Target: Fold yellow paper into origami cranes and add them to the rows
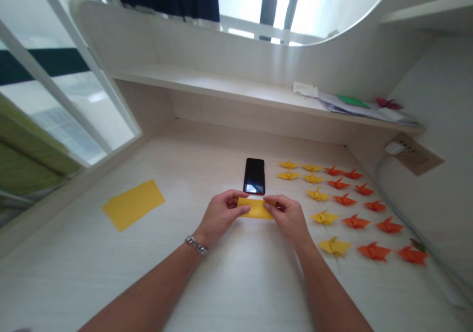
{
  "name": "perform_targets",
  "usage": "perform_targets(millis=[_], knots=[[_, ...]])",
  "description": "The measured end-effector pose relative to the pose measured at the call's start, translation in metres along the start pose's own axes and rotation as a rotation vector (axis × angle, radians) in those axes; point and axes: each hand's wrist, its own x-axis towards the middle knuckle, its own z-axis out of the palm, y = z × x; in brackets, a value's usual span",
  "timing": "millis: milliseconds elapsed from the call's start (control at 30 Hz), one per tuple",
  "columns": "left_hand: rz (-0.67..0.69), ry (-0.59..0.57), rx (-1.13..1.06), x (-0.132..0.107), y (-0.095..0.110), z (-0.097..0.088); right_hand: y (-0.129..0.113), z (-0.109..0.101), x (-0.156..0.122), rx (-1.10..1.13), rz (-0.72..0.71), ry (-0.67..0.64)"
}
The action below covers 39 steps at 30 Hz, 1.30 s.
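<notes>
A folded yellow sheet of paper (257, 209), now a narrow rectangle, is held just above or on the desk in front of me. My left hand (222, 212) pinches its left end, thumb on top and fingers behind. At the right end, my right hand (287, 215) grips it the same way. Just beyond the paper lies a black smartphone (254, 175), screen up. To the right, yellow paper cranes (324, 217) and orange paper cranes (355, 221) stand in rows. Flat on the left are yellow paper sheets (133, 204), overlapping.
A shelf (221, 85) runs along the back above the desk (236, 282), with papers (343, 104) on its right end. A mirror (314, 7) hangs above. On the right wall, a white plug sits in a socket plate (417, 153), its grey cable (402, 214) running down beside the cranes.
</notes>
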Motion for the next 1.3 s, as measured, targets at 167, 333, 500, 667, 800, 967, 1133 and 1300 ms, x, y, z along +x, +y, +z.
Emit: perform_targets(millis=[167,333,500,667,800,967,1133,1300], knots=[[-0.018,0.001,-0.009,-0.0015,-0.0011,0.0036,0.0018,-0.0026,-0.0002,0.054,0.038,-0.014],[-0.002,0.02,0.019,-0.0029,-0.0005,0.0062,-0.0026,-0.0065,-0.001,0.043,-0.003,-0.02],[-0.014,0.021,0.013,-0.0029,0.0002,0.0069,-0.0054,-0.009,-0.0019,0.034,-0.011,-0.019],[-0.016,0.038,0.005,-0.003,0.0009,0.0081,-0.0055,-0.0088,-0.0023,0.033,-0.012,-0.014],[-0.022,0.044,0.006,-0.0032,0.0007,0.0083,-0.0068,-0.009,-0.0025,0.041,-0.007,-0.024],[-0.016,0.032,0.014,-0.0032,-0.0015,0.007,-0.0077,-0.0093,-0.0024,0.038,-0.009,-0.026],[-0.01,0.027,0.019,-0.0029,-0.0007,0.0067,-0.0072,-0.009,-0.0024,0.033,-0.023,-0.027],[-0.001,0.02,0.009,-0.0035,0.0007,0.0081,-0.0071,-0.0095,-0.0027,0.025,-0.015,-0.031]])
